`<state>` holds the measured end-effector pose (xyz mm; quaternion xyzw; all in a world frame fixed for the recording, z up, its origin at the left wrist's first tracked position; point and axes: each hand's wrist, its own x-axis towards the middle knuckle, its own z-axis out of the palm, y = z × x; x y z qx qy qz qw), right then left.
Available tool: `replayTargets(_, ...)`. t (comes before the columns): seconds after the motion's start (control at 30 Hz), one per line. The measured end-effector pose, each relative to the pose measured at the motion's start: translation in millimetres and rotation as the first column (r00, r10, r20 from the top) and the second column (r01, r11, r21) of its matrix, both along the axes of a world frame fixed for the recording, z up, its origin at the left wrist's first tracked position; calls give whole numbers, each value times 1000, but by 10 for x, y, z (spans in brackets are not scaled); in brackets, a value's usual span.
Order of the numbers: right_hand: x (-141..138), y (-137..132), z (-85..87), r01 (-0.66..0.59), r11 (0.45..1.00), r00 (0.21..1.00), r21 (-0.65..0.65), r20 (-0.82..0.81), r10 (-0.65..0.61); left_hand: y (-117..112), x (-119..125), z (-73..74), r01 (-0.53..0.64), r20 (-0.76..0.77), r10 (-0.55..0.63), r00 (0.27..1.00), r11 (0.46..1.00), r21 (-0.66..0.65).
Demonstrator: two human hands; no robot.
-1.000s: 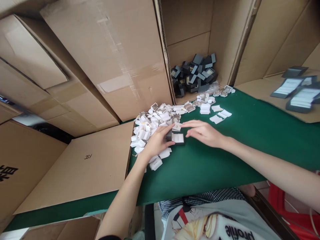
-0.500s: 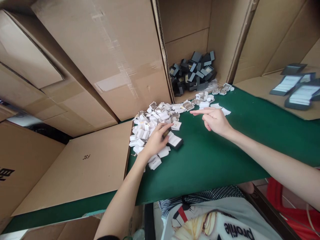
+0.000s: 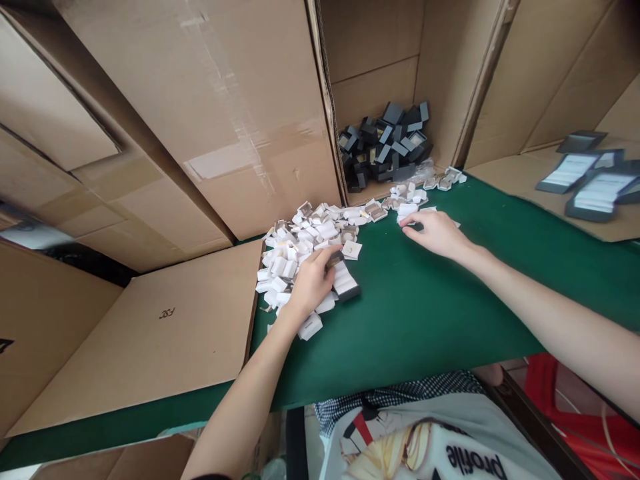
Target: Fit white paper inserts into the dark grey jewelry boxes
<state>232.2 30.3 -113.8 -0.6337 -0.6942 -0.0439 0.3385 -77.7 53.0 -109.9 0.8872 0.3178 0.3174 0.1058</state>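
Observation:
My left hand (image 3: pixel 314 277) is closed on a small black box (image 3: pixel 349 291) with a white lining, at the right edge of a heap of small white card pieces (image 3: pixel 295 250). A flat white piece with a small mark (image 3: pixel 353 250) lies just beyond that box. Farther right, my right hand (image 3: pixel 435 230) hovers at the white pieces (image 3: pixel 407 211) near the back of the green table (image 3: pixel 400 307). Its thumb and forefinger curve toward each other; whether anything is between them I cannot make out.
A pile of black boxes (image 3: pixel 387 143) sits inside an upright carton (image 3: pixel 370 40) at the back. More black boxes with white linings (image 3: pixel 600 193) rest on cardboard at the right. A flat cardboard sheet (image 3: pixel 150 333) covers the table's left part, before tall cartons (image 3: pixel 200 100).
My right hand has bent its stretched forefinger in toward the thumb and shifted slightly right. The black box in my left hand has tilted and moved a little left.

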Motion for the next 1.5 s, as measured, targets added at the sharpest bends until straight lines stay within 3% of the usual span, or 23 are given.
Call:
replayTargets(0.2, -107, 23, -87, -203, 979, 975, 8, 95, 202, -33, 11, 21, 25, -18, -26, 999, 998, -56)
replayTargets(0.33, -161, -5, -65, -232, 973, 969, 11, 88, 230, -58, 4, 52, 68, -69, -79, 994, 986, -151)
replayTargets(0.57, -261, -28, -73, -282, 959, 955, 10, 99, 280, -48, -8, 71, 42, -100, -67, 993, 972, -232)
replayTargets(0.8, -668, -113, -102, -364, 914, 908, -181, 152, 391, 1, 21, 12, -2, -20, -3, 1000, 961, -275)
replayTargets(0.97, -801, -107, -148, -380, 896, 900, -231, 132, 416, 1, 28, 8, -11, 11, 16, 1000, 941, -338)
replayTargets(1.33, -811, -127, -112, -424, 898, 902, -122, 34, 430, -31, 54, 38, -30, -22, 25, 999, 958, -284)
replayTargets(1.5, -818, -148, -71, -467, 884, 881, -25, -101, 462, -45, 75, 22, -47, -28, 41, 999, 971, -234)
